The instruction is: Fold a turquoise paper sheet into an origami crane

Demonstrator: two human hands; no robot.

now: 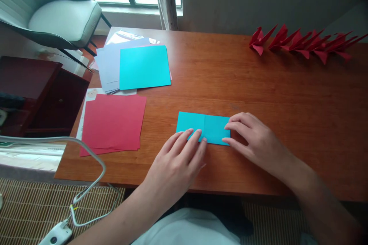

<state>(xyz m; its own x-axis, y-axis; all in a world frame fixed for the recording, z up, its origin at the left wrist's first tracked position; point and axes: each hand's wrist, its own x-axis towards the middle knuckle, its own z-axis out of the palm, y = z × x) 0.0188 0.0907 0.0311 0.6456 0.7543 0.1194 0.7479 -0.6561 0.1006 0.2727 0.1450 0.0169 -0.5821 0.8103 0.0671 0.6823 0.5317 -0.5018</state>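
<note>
A folded rectangle of blue paper [214, 124] lies flat on the wooden table, with a crease running down its middle. Across its lower left part rest the fingertips of my left hand [179, 157], stretched out and pressing on the sheet; they cover some of its lower edge. My right hand [255, 138] is at the paper's right end, thumb and fingers apart, their tips touching the edge. Neither hand is wrapped round anything.
Red paper sheets [113, 122] lie at the left, below a blue sheet [145, 67] on pale papers [107, 65]. A row of red origami cranes [306, 44] stands at the back right. A white cable [99, 160] crosses the table's left corner. A chair [63, 19] stands beyond.
</note>
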